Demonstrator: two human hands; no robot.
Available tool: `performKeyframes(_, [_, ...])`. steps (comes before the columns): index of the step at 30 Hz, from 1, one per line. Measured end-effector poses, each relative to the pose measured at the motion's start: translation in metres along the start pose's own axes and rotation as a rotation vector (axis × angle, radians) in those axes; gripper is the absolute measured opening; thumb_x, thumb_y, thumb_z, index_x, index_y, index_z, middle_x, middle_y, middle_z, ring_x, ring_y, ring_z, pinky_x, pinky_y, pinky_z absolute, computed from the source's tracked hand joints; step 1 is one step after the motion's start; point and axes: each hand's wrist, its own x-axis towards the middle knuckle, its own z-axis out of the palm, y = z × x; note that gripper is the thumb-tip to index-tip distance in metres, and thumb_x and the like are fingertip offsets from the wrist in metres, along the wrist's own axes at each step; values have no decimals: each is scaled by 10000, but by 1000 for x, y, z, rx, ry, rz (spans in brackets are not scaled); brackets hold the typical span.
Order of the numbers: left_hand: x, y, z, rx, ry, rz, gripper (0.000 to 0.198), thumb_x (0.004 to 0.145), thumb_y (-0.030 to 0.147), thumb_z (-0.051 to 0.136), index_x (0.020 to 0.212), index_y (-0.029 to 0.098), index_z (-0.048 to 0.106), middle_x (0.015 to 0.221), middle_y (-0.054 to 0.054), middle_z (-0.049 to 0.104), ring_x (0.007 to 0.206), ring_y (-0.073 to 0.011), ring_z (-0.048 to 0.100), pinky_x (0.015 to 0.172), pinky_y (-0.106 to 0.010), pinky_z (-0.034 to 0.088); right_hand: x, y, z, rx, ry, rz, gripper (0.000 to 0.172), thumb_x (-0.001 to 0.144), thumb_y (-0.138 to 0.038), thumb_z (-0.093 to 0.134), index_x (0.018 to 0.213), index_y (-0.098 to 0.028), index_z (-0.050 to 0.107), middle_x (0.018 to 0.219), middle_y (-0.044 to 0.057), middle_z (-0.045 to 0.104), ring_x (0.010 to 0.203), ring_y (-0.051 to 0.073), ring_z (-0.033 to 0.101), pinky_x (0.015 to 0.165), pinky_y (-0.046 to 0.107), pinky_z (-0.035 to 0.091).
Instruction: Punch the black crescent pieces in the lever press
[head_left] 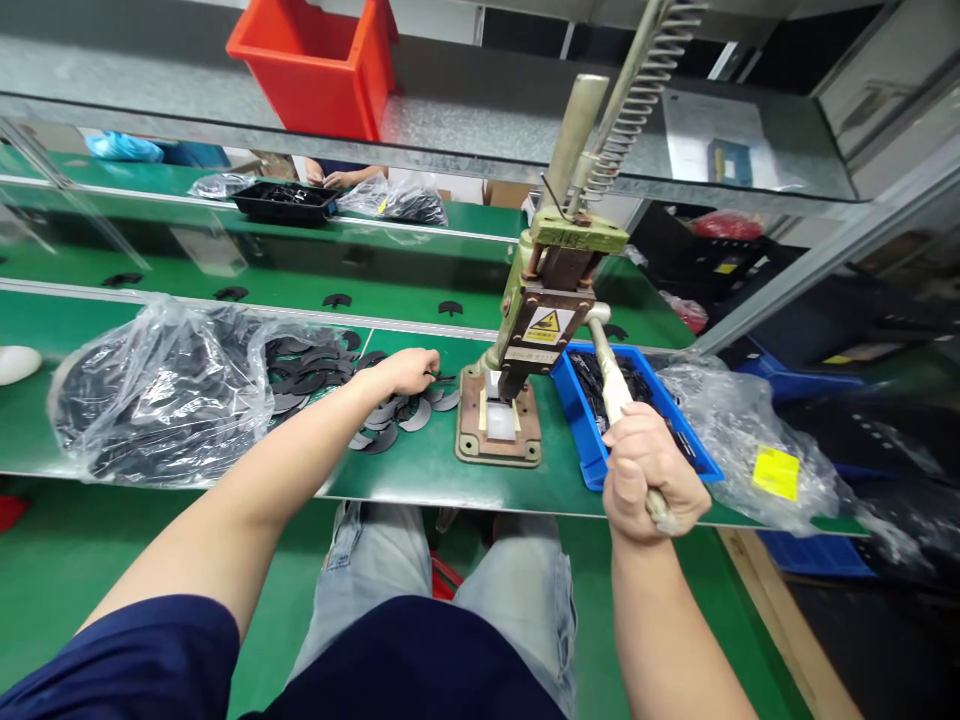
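My right hand is wrapped round the lever handle of a green hand press. The lever slants down toward me from the press's right side. My left hand is closed, its fingertips pinching a thin black curved piece just left of the press. Most of that piece is hidden or seen edge-on. Below and left of the hand lies a loose heap of black crescent-shaped pieces. On the press base sits a pale block under the ram.
A clear plastic bag of black pieces lies left. Right of the press stand a blue tray of black parts and another plastic bag. Several black pieces lie along the green strip behind. A red bin stands on the shelf; another person's hands show beyond.
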Motion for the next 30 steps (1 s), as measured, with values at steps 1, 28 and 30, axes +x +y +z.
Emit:
performKeyframes(1, [-3, 0, -3, -13, 27, 29, 229, 925, 258, 618, 1132, 214, 707, 1070, -71, 764, 999, -229, 709, 849, -290, 509, 0, 0, 0, 1, 1, -2, 289, 849, -225, 647, 598, -234, 503, 582, -25, 547, 638, 203, 625, 906, 588, 553])
performKeyframes(28, [-8, 109, 32, -1349, -55, -281, 292, 1024, 333, 680, 901, 210, 446, 573, 40, 623, 504, -131, 677, 523, -221, 575, -2, -1, 2, 24, 16, -8, 287, 843, -189, 631, 605, -225, 473, 577, -24, 524, 636, 191, 610, 911, 567, 558])
performKeyframes(30, [-3, 118, 34, -1356, -79, -316, 311, 1011, 341, 703, 899, 208, 445, 554, 45, 609, 498, -134, 680, 517, -215, 575, -2, -1, 1, 29, 0, -9, 286, 845, -187, 634, 609, -225, 476, 581, -26, 531, 643, 187, 615, 919, 565, 564])
